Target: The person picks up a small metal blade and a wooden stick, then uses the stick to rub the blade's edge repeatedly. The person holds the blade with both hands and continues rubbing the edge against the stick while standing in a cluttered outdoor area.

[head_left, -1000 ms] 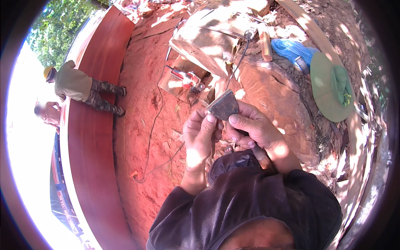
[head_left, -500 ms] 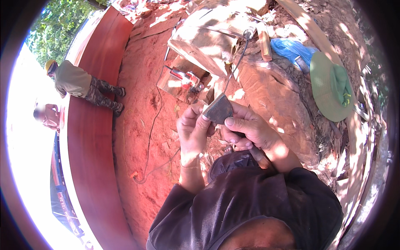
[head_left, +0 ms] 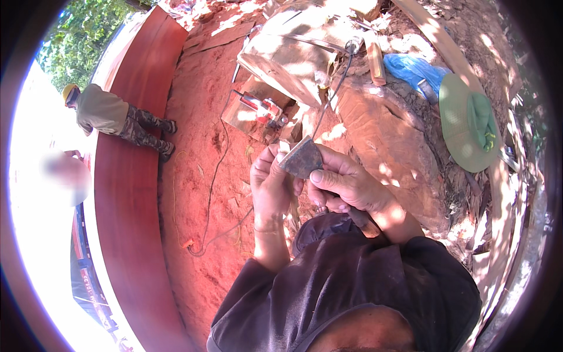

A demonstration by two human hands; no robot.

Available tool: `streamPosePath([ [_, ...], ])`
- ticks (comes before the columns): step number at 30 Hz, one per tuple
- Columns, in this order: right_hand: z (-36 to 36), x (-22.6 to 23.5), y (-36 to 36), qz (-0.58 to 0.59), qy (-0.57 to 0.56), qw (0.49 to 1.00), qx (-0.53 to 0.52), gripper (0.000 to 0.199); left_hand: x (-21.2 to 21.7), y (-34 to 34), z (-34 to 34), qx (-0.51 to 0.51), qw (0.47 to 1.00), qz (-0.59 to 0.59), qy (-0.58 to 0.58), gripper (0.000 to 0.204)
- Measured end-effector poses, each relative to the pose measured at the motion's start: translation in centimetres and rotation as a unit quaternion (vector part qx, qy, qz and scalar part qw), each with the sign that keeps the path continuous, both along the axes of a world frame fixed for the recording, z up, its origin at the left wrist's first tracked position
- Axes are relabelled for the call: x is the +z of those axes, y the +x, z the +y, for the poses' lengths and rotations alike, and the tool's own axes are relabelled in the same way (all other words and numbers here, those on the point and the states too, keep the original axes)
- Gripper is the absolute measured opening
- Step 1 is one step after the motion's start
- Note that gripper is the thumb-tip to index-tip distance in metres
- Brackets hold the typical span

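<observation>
Head view: you stand on red, dusty ground, both hands raised in front of your chest around one small tool.
Step in hand: you seem to be checking or cleaning the blade, not yet working with it.
Left hand (head_left: 271, 186): closed, fingertips pinching the left edge of the trowel blade (head_left: 301, 158).
Right hand (head_left: 346, 186): closed around the tool from the right, thumb pressed on the blade's lower face.
Blade: flat, pointed, dull grey metal, rust-stained and rough; its handle is hidden under your right palm.
Next move: probably calls for a firm right grip while the left fingers stay clear of the edge.
Around you: black cable (head_left: 211, 188) snaking over the soil, a red power tool (head_left: 262, 109) on boards, a green cloth hat (head_left: 469, 122), a smooth curved red-brown wall (head_left: 126, 193).
</observation>
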State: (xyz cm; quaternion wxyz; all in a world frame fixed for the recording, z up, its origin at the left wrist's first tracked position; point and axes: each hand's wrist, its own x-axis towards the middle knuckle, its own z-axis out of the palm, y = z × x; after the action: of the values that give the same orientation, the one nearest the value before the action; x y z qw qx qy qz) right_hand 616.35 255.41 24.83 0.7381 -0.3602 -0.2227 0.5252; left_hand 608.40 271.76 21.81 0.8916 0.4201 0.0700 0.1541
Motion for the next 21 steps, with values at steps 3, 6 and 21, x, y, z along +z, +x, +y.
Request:
streamPosePath([
  [3,0.1,0.0,0.0,-0.008,-0.015,1.000,-0.013,0.048,-0.2,-0.1,-0.1,-0.001,1.000,-0.007,-0.006,0.020],
  [6,0.1,-0.1,0.1,-0.006,-0.011,1.000,-0.015,0.045,-0.3,0.0,-0.1,-0.003,1.000,-0.016,-0.008,0.021],
  [21,-0.2,-0.9,0.1,0.014,-0.019,1.000,-0.017,0.041,0.4,-0.6,-1.2,0.022,0.999,0.016,0.038,0.015],
])
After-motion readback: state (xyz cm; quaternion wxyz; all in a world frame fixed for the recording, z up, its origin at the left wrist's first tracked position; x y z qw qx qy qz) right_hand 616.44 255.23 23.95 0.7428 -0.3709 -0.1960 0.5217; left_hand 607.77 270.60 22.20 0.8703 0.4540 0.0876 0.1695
